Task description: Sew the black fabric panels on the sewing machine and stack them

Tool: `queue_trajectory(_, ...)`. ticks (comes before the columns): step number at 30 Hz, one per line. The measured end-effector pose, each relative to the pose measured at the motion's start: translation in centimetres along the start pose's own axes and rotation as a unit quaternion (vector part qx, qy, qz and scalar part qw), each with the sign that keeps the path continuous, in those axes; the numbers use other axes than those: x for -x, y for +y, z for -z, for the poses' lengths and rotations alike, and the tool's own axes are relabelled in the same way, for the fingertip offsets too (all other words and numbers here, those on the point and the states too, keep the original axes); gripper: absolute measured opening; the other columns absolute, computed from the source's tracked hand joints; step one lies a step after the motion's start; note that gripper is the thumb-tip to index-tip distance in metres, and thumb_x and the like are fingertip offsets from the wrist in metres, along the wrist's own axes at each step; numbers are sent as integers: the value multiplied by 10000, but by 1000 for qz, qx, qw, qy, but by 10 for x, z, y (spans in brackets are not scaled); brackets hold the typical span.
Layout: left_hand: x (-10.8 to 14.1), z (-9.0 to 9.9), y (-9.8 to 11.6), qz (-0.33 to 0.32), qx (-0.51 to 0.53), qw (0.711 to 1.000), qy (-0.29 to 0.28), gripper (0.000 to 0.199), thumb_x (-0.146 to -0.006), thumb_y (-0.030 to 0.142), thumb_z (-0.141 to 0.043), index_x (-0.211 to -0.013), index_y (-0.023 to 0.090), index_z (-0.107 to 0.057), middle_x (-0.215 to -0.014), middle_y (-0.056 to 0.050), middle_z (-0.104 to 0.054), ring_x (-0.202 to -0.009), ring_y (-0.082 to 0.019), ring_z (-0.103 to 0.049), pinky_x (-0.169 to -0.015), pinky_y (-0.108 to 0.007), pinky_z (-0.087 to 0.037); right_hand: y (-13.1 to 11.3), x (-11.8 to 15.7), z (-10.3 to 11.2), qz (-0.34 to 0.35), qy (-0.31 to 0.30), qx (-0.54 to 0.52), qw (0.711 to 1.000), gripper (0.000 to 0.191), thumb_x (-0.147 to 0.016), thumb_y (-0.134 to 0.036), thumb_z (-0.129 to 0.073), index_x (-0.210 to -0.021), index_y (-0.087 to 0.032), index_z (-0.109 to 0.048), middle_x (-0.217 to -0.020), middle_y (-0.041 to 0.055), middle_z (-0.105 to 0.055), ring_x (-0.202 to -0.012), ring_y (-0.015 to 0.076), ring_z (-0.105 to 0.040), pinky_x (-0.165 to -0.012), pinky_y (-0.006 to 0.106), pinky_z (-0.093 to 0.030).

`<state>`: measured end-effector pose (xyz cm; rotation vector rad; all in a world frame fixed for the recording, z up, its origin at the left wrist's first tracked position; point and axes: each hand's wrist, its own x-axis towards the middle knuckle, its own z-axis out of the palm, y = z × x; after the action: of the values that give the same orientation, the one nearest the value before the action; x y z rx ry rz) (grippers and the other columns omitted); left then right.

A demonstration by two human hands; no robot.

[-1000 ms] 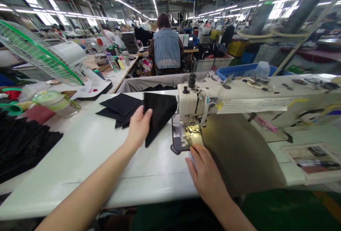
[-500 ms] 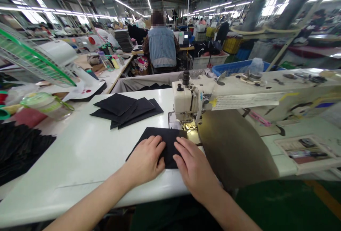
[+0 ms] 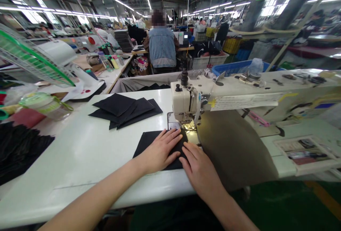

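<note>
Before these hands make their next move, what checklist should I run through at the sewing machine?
1. Black fabric piece lying flat on the white tabletop: ok, no big fold shows.
2. Left hand on the piece: ok, spread over its top.
3. Right hand on the piece: ok, fingertips at its right edge.
4. Stitching area of the sewing machine lit: ok, a yellowish glow shows there.
5. Piece lined up with the presser foot: cannot tell, too small to make out.
6. Fingers safely clear of the presser foot: cannot tell; the left fingertips look close.
</note>
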<state>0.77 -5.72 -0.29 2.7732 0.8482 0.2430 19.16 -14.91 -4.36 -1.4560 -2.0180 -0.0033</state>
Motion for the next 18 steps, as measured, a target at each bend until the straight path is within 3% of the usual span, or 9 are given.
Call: queue_trajectory(18,-10,12,-16,-19,8,999,-26,546,-1015,383,-518,-1512,181,-421,-1606,-133,-392,-1519,-277,-301,-1241,-548,-225,3,-8,-8,3,1,17,1000,323,-997,-206,-510,-1234,-47,-661,-1292,191,-676,-1206,308,-636,-1039,465,-546)
